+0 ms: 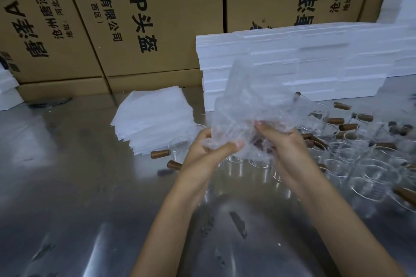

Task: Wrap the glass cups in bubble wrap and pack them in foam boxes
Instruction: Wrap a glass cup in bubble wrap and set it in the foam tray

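Fingers [234, 145] gripping bubble wrap [247, 105], cup inside blurred

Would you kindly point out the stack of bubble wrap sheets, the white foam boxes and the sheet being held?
stack of bubble wrap sheets [155, 119], head view, top sheet's middle.
foam boxes [315, 56], head view, stack's front face.
held bubble wrap sheet [249, 101], head view, crumpled middle.

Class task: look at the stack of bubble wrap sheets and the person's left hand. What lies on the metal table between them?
In the head view, a glass cup with a brown handle lies between the stack of bubble wrap sheets and the left hand.
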`<state>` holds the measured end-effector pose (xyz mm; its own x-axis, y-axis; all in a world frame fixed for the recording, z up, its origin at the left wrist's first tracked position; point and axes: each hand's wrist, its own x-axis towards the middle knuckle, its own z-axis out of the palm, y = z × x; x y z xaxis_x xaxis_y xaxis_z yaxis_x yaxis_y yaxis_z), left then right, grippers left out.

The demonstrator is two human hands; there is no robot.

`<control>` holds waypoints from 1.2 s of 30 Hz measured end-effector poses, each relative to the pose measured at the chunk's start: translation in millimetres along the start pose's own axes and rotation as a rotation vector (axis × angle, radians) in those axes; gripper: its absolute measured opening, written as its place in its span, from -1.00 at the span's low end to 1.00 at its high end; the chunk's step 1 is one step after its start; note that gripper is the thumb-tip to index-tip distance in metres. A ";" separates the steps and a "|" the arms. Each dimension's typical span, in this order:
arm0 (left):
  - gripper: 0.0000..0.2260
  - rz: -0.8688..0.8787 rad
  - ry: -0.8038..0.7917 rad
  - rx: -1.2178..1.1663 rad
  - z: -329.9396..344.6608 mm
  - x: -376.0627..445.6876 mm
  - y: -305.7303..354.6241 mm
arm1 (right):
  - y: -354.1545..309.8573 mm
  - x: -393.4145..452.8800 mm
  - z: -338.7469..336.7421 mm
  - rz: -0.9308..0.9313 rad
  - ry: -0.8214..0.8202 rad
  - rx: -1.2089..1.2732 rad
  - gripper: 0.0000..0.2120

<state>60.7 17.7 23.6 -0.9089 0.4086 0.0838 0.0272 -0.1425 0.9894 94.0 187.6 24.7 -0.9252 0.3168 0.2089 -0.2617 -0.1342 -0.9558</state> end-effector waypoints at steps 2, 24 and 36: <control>-0.40 -0.077 -0.037 0.112 -1.5 -13.3 -7.6 | -1.9 -7.3 -12.1 0.022 0.025 -0.023 -0.80; -0.70 0.133 0.069 0.471 -23.0 9.4 -48.1 | 42.6 -5.9 -10.8 0.120 -0.153 -0.399 -0.78; -0.85 0.378 0.137 1.014 -8.2 19.1 -41.1 | 51.5 -11.3 6.2 -0.508 0.024 -0.770 -0.85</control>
<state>38.8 24.0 -16.4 -0.8064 0.3817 0.4517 0.5881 0.5972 0.5454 89.3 171.3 -25.5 -0.7410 0.1867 0.6451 -0.3722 0.6854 -0.6259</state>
